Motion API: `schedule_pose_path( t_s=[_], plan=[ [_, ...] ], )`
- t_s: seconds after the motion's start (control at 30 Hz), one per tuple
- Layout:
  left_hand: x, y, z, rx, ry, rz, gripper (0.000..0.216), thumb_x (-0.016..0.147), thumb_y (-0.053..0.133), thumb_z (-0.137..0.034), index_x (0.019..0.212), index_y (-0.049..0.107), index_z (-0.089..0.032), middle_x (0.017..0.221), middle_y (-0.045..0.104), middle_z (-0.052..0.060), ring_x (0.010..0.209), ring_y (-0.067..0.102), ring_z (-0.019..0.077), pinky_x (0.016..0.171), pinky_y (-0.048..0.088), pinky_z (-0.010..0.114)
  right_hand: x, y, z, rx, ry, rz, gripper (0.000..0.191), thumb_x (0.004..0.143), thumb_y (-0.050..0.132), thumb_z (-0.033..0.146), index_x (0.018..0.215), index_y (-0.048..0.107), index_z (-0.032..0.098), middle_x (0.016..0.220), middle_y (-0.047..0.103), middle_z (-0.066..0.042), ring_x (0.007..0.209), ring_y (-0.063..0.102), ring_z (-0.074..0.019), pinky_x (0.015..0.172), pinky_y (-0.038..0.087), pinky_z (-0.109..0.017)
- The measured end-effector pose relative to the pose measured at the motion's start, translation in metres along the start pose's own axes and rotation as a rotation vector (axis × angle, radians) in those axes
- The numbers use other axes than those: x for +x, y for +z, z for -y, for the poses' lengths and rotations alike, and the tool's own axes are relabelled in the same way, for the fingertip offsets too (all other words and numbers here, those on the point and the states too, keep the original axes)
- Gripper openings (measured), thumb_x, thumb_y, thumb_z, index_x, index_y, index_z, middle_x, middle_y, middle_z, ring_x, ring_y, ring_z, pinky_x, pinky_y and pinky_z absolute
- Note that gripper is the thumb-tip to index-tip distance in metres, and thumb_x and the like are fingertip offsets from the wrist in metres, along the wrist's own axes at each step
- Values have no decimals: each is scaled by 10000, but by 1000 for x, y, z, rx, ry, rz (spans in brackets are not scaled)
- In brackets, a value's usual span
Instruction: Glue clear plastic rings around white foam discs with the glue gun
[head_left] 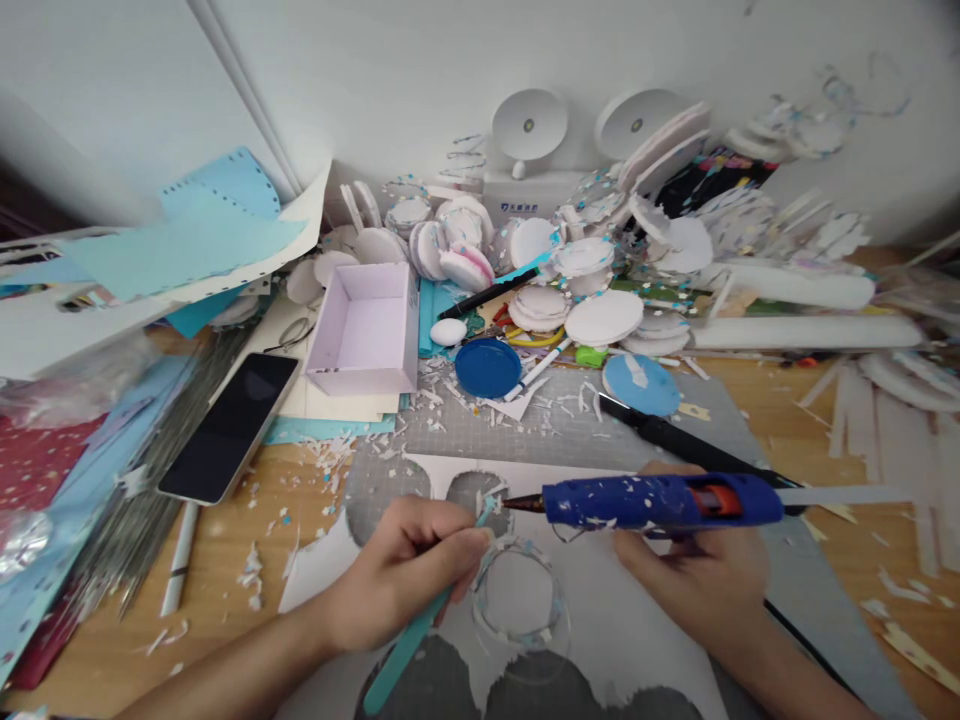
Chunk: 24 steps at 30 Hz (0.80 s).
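My left hand [412, 570] is closed around teal tweezers [409, 645] pointing up and to the right. At their tip is a small pale blue and white piece [492, 502], too small to make out fully. My right hand [697, 575] grips a blue hot glue gun [622, 502] whose nozzle points left, right beside that piece. A white glue stick [840, 494] sticks out of the gun's back. Below the nozzle, a wire ring [559, 600] dotted with small pale bits lies on a white sheet [615, 620] with round cut-outs.
A grey cutting mat [442, 432] with scraps lies under the sheet. Behind stand a lilac box [362, 375], a blue lid [487, 368], a light blue disc [641, 384] and piled white foam discs [604, 318]. A phone [231, 428] lies left, a black cutter [675, 440] right.
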<state>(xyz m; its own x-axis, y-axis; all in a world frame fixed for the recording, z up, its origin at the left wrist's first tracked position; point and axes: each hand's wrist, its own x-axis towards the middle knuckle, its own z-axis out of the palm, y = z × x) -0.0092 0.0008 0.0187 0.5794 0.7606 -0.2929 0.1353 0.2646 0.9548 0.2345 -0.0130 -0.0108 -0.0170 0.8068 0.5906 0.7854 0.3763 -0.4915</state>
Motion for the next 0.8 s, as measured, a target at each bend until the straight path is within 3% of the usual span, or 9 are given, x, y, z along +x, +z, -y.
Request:
schedule_pose_path(
  t_s=[0.27, 0.53, 0.8],
  plan=[
    [-4, -3, -2, -35, -5, 10, 502, 883, 486, -447, 464, 426, -179, 410, 379, -33, 387, 351, 77, 412, 252, 235, 1, 1, 2, -88, 34, 2, 119, 708, 580, 295, 785, 554, 207, 559, 601, 20, 410, 579, -143, 403, 495, -234],
    [-2, -2, -2, -15, 11, 19, 488, 891, 478, -406, 463, 423, -178, 418, 385, -32, 400, 343, 79, 417, 244, 239, 3, 0, 4, -54, 10, 20, 90, 703, 575, 282, 679, 529, 209, 587, 573, 6, 451, 571, -138, 403, 478, -232],
    [0, -1, -3, 4, 11, 26, 478, 890, 476, -389, 465, 418, -179, 427, 383, -31, 408, 345, 81, 419, 241, 238, -1, -1, 2, -1, 6, 62, 184, 714, 588, 277, 581, 478, 214, 572, 546, -3, 471, 551, -154, 447, 472, -278]
  ],
)
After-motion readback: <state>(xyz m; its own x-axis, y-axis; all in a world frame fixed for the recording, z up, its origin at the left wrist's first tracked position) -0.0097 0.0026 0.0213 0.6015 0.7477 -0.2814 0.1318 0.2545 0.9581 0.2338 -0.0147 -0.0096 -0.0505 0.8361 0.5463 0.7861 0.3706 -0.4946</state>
